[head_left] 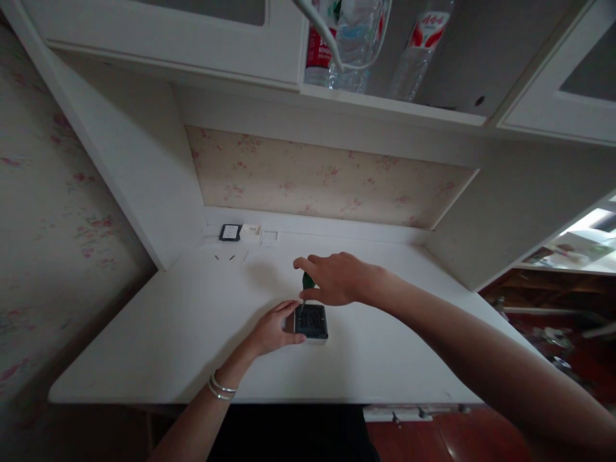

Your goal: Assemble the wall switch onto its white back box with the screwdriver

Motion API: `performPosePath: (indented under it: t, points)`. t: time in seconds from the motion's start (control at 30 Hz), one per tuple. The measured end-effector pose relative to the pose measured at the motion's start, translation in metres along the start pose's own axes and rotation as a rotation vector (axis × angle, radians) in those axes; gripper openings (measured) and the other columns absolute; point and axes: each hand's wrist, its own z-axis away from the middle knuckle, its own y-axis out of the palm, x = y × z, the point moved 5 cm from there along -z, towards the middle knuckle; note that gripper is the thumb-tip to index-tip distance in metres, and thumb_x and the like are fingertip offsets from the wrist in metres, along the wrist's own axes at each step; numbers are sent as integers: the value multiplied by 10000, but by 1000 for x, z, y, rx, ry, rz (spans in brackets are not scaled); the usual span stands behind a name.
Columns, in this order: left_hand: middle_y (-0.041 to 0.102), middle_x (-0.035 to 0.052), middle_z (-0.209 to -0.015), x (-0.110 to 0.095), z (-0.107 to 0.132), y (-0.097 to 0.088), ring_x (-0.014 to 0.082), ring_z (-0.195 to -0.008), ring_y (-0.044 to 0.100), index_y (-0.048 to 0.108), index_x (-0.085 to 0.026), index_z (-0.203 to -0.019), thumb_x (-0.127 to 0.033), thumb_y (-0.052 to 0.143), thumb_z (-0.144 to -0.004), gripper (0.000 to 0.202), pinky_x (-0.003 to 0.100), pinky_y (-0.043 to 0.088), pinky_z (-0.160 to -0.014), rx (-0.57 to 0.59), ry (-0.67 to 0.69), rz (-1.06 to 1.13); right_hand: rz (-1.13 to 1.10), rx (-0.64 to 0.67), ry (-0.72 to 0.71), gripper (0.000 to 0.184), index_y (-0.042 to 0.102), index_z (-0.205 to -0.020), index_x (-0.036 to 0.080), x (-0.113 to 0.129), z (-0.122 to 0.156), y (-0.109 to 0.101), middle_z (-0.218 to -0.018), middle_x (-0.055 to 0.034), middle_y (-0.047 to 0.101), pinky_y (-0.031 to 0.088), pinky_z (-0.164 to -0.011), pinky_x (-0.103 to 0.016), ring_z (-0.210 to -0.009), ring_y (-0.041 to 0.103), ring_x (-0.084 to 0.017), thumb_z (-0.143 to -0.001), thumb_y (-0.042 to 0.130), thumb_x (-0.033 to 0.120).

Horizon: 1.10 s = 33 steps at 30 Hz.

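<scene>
On the white desktop lies a square black socket fitting [312,321] in a shallow white box. My left hand [275,328] is closed around its left side, thumb along the near edge and fingers at the far left corner. In my right hand [339,279] is a screwdriver with a green handle [308,280], held upright from above. Its shaft runs down to the left part of the black fitting; the tip is too small to make out exactly. Farther back lies a white socket plate with a black surround [230,232].
Beside that plate lie a small white part [251,228] and a white square frame [269,238]. Several thin screws [231,257] rest in front of them. Overhead, a cabinet shelf [394,106] holds plastic bottles [423,48] and a hanging white cable [337,58]. Side panels bound the desk.
</scene>
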Motion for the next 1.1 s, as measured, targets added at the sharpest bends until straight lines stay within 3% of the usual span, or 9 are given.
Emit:
performPosePath:
  t: [0.1, 0.2, 0.3, 0.43, 0.57, 0.7, 0.83, 1.0, 1.1]
  points:
    - [447, 94, -1419, 0, 0, 1, 279, -1285, 433, 446, -207, -1374, -526, 760, -630, 869, 382, 344, -1088, 8, 3, -9, -2, 24, -47, 390, 455, -1221, 209, 2, 0, 1, -1102, -126, 647, 456, -650, -353, -843, 660, -275, -883, 464, 402]
    - [450, 97, -1417, 0, 0, 0, 274, -1290, 428, 448, -197, -1373, -518, 763, -632, 867, 375, 336, -1094, 1, 4, -15, 62, 14, 30, 434, 496, -1168, 175, -2, 0, 0, -993, -152, 675, 455, -656, -392, -863, 652, -327, -892, 417, 501]
    - [448, 93, -1418, -1, 0, 0, 268, -1287, 431, 443, -201, -1376, -521, 756, -642, 860, 366, 345, -1089, 2, 17, -14, -3, 44, -25, 423, 450, -1234, 214, -1, 0, 0, -1097, -137, 652, 457, -642, -375, -837, 660, -297, -892, 426, 461]
    - [462, 92, -1405, -2, 0, 0, 274, -1276, 444, 455, -206, -1367, -524, 759, -634, 854, 370, 353, -1081, 7, 13, -28, 44, 49, 39, 432, 518, -1148, 175, -7, 1, 1, -985, -160, 680, 455, -672, -397, -885, 649, -329, -889, 415, 506]
    - [450, 102, -1416, 0, -1, 0, 283, -1286, 431, 447, -194, -1372, -533, 758, -630, 873, 385, 340, -1089, 3, -1, -31, -31, 48, -25, 454, 441, -1253, 215, -5, 1, 2, -1116, -136, 649, 457, -666, -376, -877, 655, -299, -888, 429, 485]
    - [445, 97, -1421, 2, 0, 1, 276, -1291, 426, 451, -196, -1370, -535, 756, -634, 866, 375, 338, -1094, 4, -2, -25, 26, 35, 33, 433, 499, -1175, 176, -7, 1, 2, -1009, -152, 678, 449, -675, -390, -889, 648, -323, -911, 381, 498]
    - [447, 95, -1420, 3, 0, 1, 287, -1292, 424, 448, -208, -1373, -545, 752, -635, 866, 393, 337, -1094, -3, -5, -29, -69, 44, -43, 452, 405, -1281, 232, -4, 1, 4, -1162, -120, 635, 447, -675, -353, -877, 654, -271, -899, 423, 473]
    - [455, 88, -1414, 1, 0, 1, 278, -1285, 433, 455, -217, -1367, -528, 759, -636, 851, 387, 344, -1089, -1, 15, -26, 45, 13, 66, 469, 510, -1152, 162, -10, 0, 5, -985, -161, 682, 443, -689, -399, -893, 646, -329, -908, 362, 534]
    - [464, 88, -1406, 0, -1, 0, 279, -1279, 440, 454, -222, -1366, -529, 752, -645, 838, 394, 345, -1086, -3, 18, -26, -35, 30, 3, 463, 412, -1278, 211, -6, 0, 6, -1145, -142, 636, 446, -678, -367, -864, 658, -279, -909, 386, 489]
